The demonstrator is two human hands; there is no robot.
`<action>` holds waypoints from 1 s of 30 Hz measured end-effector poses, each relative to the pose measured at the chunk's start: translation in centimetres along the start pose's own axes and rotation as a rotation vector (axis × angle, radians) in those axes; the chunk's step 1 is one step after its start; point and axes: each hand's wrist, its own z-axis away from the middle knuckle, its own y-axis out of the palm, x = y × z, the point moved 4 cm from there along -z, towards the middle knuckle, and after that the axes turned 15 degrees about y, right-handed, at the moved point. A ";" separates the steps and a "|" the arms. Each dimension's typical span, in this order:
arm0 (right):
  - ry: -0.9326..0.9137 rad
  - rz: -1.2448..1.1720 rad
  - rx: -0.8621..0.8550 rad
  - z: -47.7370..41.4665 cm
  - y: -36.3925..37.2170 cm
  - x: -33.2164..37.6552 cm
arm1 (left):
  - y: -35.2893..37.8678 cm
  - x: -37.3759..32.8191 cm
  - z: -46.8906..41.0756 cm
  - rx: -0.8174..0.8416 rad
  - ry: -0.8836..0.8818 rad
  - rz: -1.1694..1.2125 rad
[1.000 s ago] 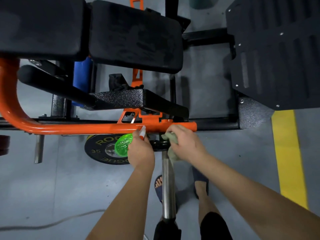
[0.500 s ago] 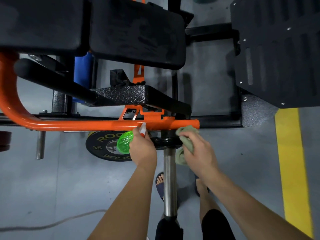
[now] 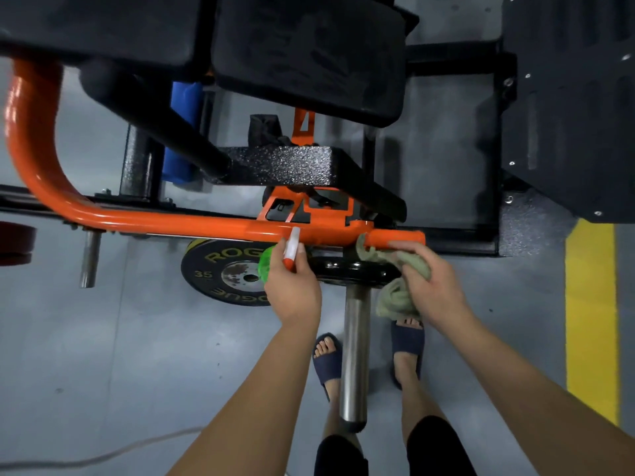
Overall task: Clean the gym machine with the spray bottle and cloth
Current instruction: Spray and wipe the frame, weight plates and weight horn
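Standing on grey gym floor (image 3: pixel 103 355), your right hand (image 3: pixel 433 286) fingers bunching the cloth (image 3: pixel 398 297) against the orange bar (image 3: pixel 206 225), left hand (image 3: pixel 292 290) fingers wrapped around the spray bottle (image 3: pixel 266 266).

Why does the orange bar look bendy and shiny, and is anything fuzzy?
Head view: the wide lens stretches the edges, though the orange bar really curves; ceiling light makes white glare on it; the black pads up top look soft, while the hands and cloth stay fairly sharp.
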 end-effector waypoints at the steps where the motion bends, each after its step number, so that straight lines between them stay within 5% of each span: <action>1: 0.100 -0.064 -0.013 -0.4 -0.4 -0.1 | -0.2 0.2 0.1 0.001 0.001 0.000; 5: 0.160 0.106 -0.190 -1.1 1.4 0.6 | -1.1 0.4 0.4 0.008 0.033 0.030; 10: 0.016 0.444 -0.465 0.6 5.6 3.8 | -2.4 0.0 0.7 0.015 0.053 0.085; 15: -0.160 0.637 -0.352 0.9 11.5 9.1 | -2.4 1.0 1.0 0.053 0.032 0.096; 20: -0.208 0.576 0.033 0.0 13.5 10.0 | -2.7 2.3 0.8 0.075 -0.025 0.160; 24: -0.282 0.436 -0.032 1.3 9.3 8.0 | -1.9 1.6 1.2 0.096 0.019 0.139; 30: 0.107 0.302 -0.350 -0.5 2.2 3.7 | -1.5 1.7 1.1 0.089 0.020 0.104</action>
